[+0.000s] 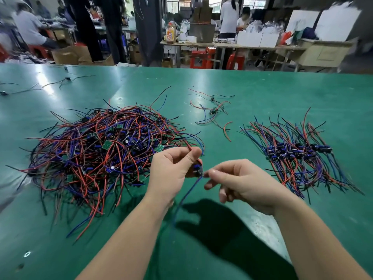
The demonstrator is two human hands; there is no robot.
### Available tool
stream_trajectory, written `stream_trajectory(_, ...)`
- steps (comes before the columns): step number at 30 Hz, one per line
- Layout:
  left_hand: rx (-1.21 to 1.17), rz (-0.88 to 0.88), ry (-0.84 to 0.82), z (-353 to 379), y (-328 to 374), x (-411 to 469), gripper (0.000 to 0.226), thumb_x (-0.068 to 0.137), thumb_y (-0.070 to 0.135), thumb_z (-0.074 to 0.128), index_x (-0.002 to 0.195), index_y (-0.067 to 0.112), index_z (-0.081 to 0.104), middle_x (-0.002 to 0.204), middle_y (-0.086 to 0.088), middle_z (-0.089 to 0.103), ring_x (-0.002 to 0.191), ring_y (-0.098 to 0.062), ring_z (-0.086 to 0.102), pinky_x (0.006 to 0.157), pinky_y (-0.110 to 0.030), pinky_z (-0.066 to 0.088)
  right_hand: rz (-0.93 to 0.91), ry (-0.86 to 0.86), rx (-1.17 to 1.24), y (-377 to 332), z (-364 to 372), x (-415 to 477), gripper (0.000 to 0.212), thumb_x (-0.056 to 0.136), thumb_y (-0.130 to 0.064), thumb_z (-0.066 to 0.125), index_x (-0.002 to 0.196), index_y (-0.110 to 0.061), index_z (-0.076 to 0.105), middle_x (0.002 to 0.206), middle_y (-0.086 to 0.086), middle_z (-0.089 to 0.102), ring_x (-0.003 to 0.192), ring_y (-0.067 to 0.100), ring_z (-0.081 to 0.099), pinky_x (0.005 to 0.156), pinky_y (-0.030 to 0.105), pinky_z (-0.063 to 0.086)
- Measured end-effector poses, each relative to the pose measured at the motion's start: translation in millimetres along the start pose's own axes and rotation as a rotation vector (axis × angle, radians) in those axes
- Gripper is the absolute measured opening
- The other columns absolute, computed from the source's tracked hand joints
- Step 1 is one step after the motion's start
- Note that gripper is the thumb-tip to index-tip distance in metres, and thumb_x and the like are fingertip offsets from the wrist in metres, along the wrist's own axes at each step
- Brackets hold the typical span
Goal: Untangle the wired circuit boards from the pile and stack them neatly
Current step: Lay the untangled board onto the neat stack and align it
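Note:
A big tangled pile [105, 150] of small green circuit boards with red, blue and black wires lies on the left of the green table [262, 93]. On the right, a neat stack [298, 154] of boards lies in a row with wires fanned out. My left hand [171, 170] grips one small wired board [197, 170] above the table between pile and stack; its red wire runs up toward the pile and a blue wire [187, 197] hangs down. My right hand [238, 182] pinches a wire end right beside that board.
A few loose wired boards [213, 111] lie at the middle back of the table. Stray black-wired parts [66, 79] sit at the far left. Beyond the far edge are people, work tables, red stools and cardboard boxes.

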State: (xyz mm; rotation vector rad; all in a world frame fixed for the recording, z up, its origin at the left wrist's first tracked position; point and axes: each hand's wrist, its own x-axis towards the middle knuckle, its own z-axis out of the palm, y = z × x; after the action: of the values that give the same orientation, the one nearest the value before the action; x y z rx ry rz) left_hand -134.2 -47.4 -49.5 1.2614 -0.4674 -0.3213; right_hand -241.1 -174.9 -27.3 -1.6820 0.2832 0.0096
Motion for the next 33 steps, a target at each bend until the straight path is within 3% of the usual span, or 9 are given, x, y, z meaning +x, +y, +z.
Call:
stream_trajectory(3, 0.076, -0.016, -0.103, 3, -3, -5, 0.012, 0.064, 0.031, 0.074, 0.062, 0.019, 0.074, 0.054, 0.001, 0.067, 0.046, -0.008, 0.058, 0.045, -0.019, 0.048, 0.002, 0.080, 0.231, 4, 6, 5, 0.023, 0.061, -0.024, 0.075, 0.079, -0.010, 0.071, 0.073, 0.006, 0.068, 0.051, 0.011, 0.051, 0.051, 0.018, 0.041)
stream_trajectory(6, 0.289, 0.027, -0.024, 4, -13, -6, 0.016, 0.063, 0.035, 0.080, 0.059, 0.022, 0.072, 0.057, 0.005, 0.064, 0.052, -0.016, 0.053, 0.051, -0.029, 0.046, 0.024, 0.095, 0.348, 12, 15, 9, 0.011, 0.065, -0.006, 0.074, 0.072, -0.008, 0.066, 0.068, 0.006, 0.067, 0.049, 0.010, 0.055, 0.048, 0.017, 0.042)
stream_trajectory(11, 0.379, 0.041, -0.025, -1, -17, -2, 0.017, 0.067, 0.040, 0.078, 0.070, 0.025, 0.071, 0.061, 0.004, 0.056, 0.052, -0.003, 0.049, 0.056, -0.021, 0.045, 0.086, 0.071, 0.468, 14, 22, 13, 0.013, 0.068, -0.003, 0.070, 0.080, -0.007, 0.065, 0.069, 0.004, 0.069, 0.050, 0.009, 0.060, 0.048, 0.017, 0.048)
stream_trajectory(14, 0.398, -0.041, -0.043, 2, -16, -4, 0.045, 0.071, 0.063, 0.057, 0.081, 0.021, 0.069, 0.065, 0.001, 0.061, 0.058, -0.011, 0.053, 0.064, -0.034, 0.046, 0.111, 0.116, 0.530, 16, 23, 16, 0.017, 0.062, -0.011, 0.071, 0.075, -0.009, 0.060, 0.064, 0.004, 0.067, 0.046, 0.012, 0.060, 0.047, 0.019, 0.051)
stream_trajectory(16, 0.329, -0.166, -0.064, 3, -14, -5, 0.059, 0.068, 0.069, 0.053, 0.085, 0.015, 0.069, 0.068, -0.001, 0.065, 0.060, -0.016, 0.055, 0.065, -0.035, 0.047, 0.096, 0.165, 0.586, 16, 21, 17, 0.016, 0.061, -0.010, 0.070, 0.072, -0.008, 0.059, 0.065, 0.008, 0.069, 0.046, 0.015, 0.063, 0.046, 0.019, 0.052)
stream_trajectory(19, 0.206, -0.274, -0.158, 3, -13, -7, 0.040, 0.067, 0.048, 0.072, 0.078, 0.010, 0.072, 0.067, -0.007, 0.068, 0.057, -0.017, 0.059, 0.055, -0.026, 0.051, 0.085, 0.270, 0.627, 16, 13, 20, 0.017, 0.063, -0.006, 0.071, 0.075, -0.006, 0.059, 0.060, 0.006, 0.066, 0.045, 0.012, 0.060, 0.042, 0.016, 0.047)
stream_trajectory(23, 0.108, -0.326, -0.232, 4, -14, -9, 0.007, 0.081, 0.012, 0.070, 0.077, 0.007, 0.072, 0.065, -0.008, 0.069, 0.055, -0.013, 0.063, 0.052, -0.020, 0.054, 0.121, 0.320, 0.520, 23, 3, 23, 0.012, 0.077, 0.000, 0.070, 0.072, -0.010, 0.065, 0.062, 0.001, 0.065, 0.048, 0.008, 0.049, 0.044, 0.013, 0.040)
stream_trajectory(26, 0.116, -0.391, -0.268, 4, -13, -11, 0.010, 0.081, 0.007, 0.070, 0.071, 0.008, 0.072, 0.064, -0.010, 0.067, 0.055, -0.015, 0.064, 0.052, -0.020, 0.055, 0.102, 0.334, 0.531, 23, -5, 24, 0.010, 0.079, 0.004, 0.066, 0.076, -0.006, 0.067, 0.059, 0.003, 0.066, 0.047, 0.007, 0.057, 0.046, 0.013, 0.045)
stream_trajectory(33, 0.172, -0.465, -0.342, 9, -14, -17, 0.010, 0.080, 0.008, 0.073, 0.073, 0.002, 0.070, 0.061, -0.015, 0.064, 0.052, -0.017, 0.060, 0.053, -0.024, 0.055, -0.002, 0.590, 0.669, 23, -49, 24, 0.006, 0.082, 0.008, 0.063, 0.081, 0.002, 0.060, 0.058, 0.010, 0.067, 0.053, 0.017, 0.068, 0.052, 0.019, 0.055)
